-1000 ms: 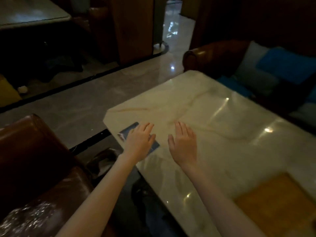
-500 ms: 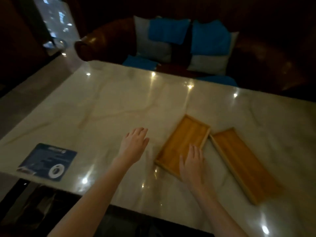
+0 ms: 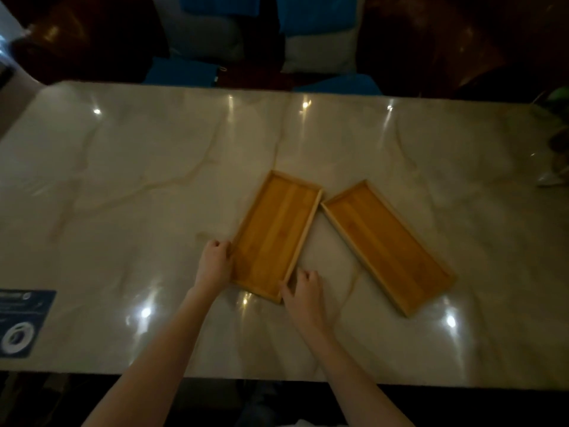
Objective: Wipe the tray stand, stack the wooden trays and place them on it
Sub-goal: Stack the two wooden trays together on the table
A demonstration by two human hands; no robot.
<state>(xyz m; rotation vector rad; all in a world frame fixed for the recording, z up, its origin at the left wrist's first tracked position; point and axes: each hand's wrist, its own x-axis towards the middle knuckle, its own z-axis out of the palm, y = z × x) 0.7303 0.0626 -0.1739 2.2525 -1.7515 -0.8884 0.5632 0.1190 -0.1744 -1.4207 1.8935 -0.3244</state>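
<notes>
Two long wooden trays lie flat on a pale marble table (image 3: 123,186), forming a V. The left tray (image 3: 277,232) tilts to the upper right; the right tray (image 3: 388,245) tilts to the upper left, and their far corners nearly touch. My left hand (image 3: 215,263) curls around the near left edge of the left tray. My right hand (image 3: 304,294) grips the same tray's near right corner. Both trays hold nothing. No tray stand and no cloth are in view.
A blue card (image 3: 21,322) with a white ring print lies at the table's near left edge. Blue and grey cushions (image 3: 317,32) rest on a dark leather sofa behind the table. Something dark and green (image 3: 554,143) sits at the far right edge.
The view swung right from the table's left end to face the trays. Both hands moved from hovering flat over the table onto the left tray's near end and closed on it.
</notes>
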